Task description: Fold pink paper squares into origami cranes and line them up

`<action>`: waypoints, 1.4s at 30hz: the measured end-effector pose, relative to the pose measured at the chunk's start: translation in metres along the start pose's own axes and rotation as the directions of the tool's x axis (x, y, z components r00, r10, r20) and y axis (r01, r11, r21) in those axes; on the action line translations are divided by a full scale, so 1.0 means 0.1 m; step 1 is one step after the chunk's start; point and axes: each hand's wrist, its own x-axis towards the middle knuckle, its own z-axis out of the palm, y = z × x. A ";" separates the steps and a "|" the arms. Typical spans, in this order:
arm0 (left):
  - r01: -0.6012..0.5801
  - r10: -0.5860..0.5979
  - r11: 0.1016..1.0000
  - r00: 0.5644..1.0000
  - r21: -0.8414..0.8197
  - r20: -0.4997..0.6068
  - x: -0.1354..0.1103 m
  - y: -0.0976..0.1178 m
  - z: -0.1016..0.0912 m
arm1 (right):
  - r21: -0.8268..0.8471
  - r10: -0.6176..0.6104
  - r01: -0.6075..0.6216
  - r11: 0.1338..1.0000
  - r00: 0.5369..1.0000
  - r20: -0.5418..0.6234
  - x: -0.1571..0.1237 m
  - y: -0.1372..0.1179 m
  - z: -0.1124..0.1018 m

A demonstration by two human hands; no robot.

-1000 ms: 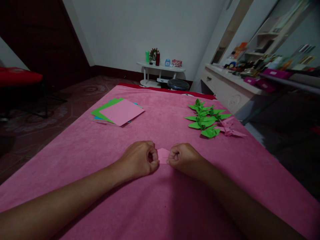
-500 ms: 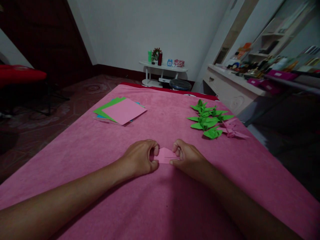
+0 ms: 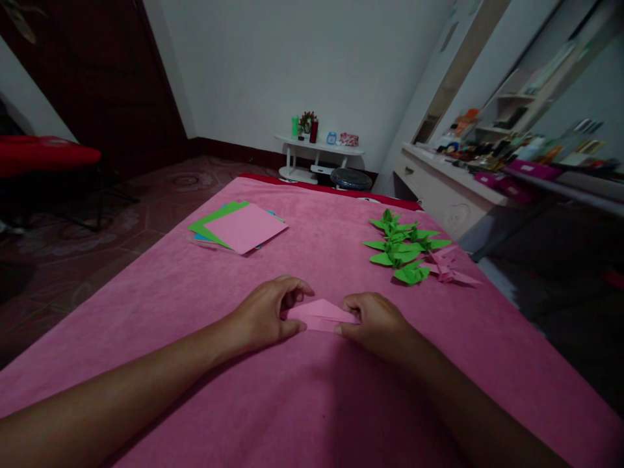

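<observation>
A small folded pink paper (image 3: 320,314) lies on the pink cloth (image 3: 312,390) in front of me. My left hand (image 3: 266,314) pinches its left end with curled fingers. My right hand (image 3: 375,322) pinches the right end the same way. The paper stretches flat between the two hands and shows a low pointed fold on top.
A stack of square paper sheets (image 3: 238,227), pink on top of green and blue, lies at the far left. Several green folded paper cranes (image 3: 400,244) and a pink one (image 3: 446,266) sit at the far right. A dresser (image 3: 439,188) and a small white shelf (image 3: 319,146) stand beyond.
My hands have moved apart and the pink paper between them has spread wider, from a small piece between two fists to a longer flat shape.
</observation>
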 end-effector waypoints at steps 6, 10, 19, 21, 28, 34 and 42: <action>-0.032 -0.100 0.937 0.929 -0.348 -0.356 0.04 0.06 -0.03 | 0.538 0.073 -0.055 0.841 0.997 -0.012 0.02 0.04 0.12; 0.064 -0.237 0.675 0.962 -0.735 -0.134 0.03 0.18 0.06 | 0.784 0.104 0.025 0.620 0.988 -0.114 0.05 -0.04 0.27; 0.219 -0.266 0.665 0.963 -0.714 0.047 0.03 0.22 0.07 | 0.753 0.019 0.072 0.654 0.994 -0.111 -0.13 -0.23 0.24; 0.282 -0.200 0.758 0.959 -0.589 0.201 0.12 0.18 -0.07 | 0.667 0.058 0.131 0.733 0.966 -0.253 -0.14 -0.18 0.13; 0.139 0.055 0.956 0.781 -0.259 0.622 0.53 0.24 -0.31 | 0.143 -0.493 0.583 0.800 0.774 -0.397 -0.20 -0.02 -0.06; -0.099 0.119 0.993 0.822 -0.066 0.556 0.64 0.19 -0.08 | 0.051 -0.635 0.654 0.755 0.748 -0.195 -0.18 0.02 0.14; -0.375 0.359 0.927 0.888 0.000 0.289 0.38 0.09 -0.11 | -0.012 -0.565 0.571 0.821 0.809 -0.160 -0.16 -0.04 0.24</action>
